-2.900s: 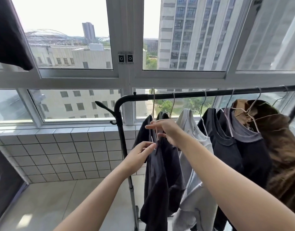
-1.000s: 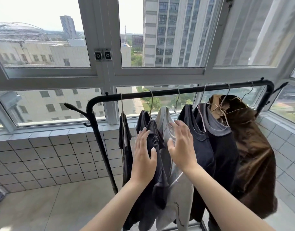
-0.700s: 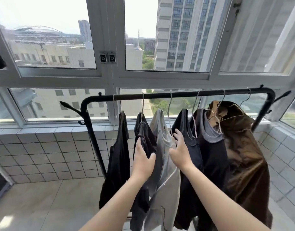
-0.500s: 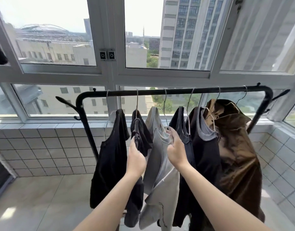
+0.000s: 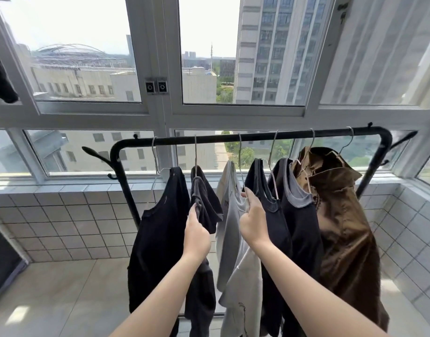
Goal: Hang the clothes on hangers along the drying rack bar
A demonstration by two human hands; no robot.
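Note:
A black rack bar (image 5: 257,136) runs across under the window, with several wire hangers hooked on it. From left to right hang a black shirt (image 5: 158,229), a dark grey garment (image 5: 205,203), a white shirt (image 5: 229,215), a black top (image 5: 272,227), a black top with a grey collar (image 5: 301,215) and a brown jacket (image 5: 345,227). My left hand (image 5: 197,235) pinches the dark grey garment's fabric. My right hand (image 5: 254,221) grips the white shirt at its shoulder.
Sliding windows (image 5: 209,57) stand behind the rack above a tiled low wall (image 5: 63,220). The rack's left post (image 5: 126,190) has a hook arm sticking out left. Another dark cloth (image 5: 0,79) hangs at the upper left. Pale tiled floor (image 5: 51,300) lies below.
The garments have been spread apart along the bar; the black shirt now hangs separately at the left. My hands went from flat against the clothes to gripping the dark grey garment and the white shirt.

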